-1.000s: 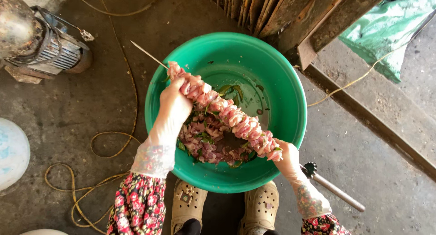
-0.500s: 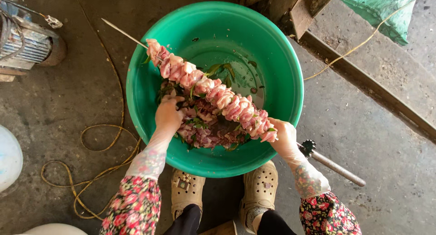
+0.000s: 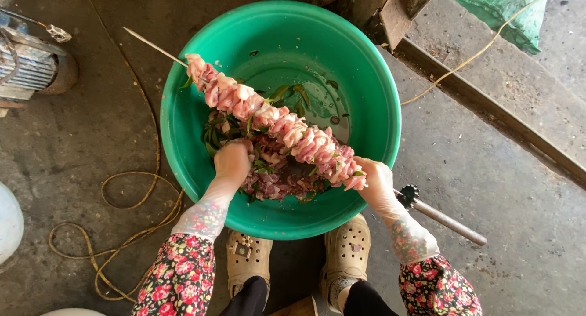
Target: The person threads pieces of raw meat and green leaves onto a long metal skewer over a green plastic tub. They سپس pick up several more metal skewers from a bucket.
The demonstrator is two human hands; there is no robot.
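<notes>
A long metal skewer (image 3: 278,127) loaded with meat is held slantwise over the green basin (image 3: 372,90) — its lower end gripped by the right hand (image 3: 377,183). The left hand (image 3: 232,160) is closed on marinated meat (image 3: 278,178) in the basin.

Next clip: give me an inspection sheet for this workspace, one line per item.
Surface: bare concrete floor, stained.
Job's things: long meat skewer held slanting over a green plastic basin; marinated meat pile with green leaves inside.
Clutter: green sack at top right; white round object at left edge.
Grips: left hand in the meat pile; right hand closed on the skewer's handle end; both in thin clear gloves.
Cables: yellowish cord looped on the floor.
Surroundings: electric motor at upper left; beige clogs under the basin.
</notes>
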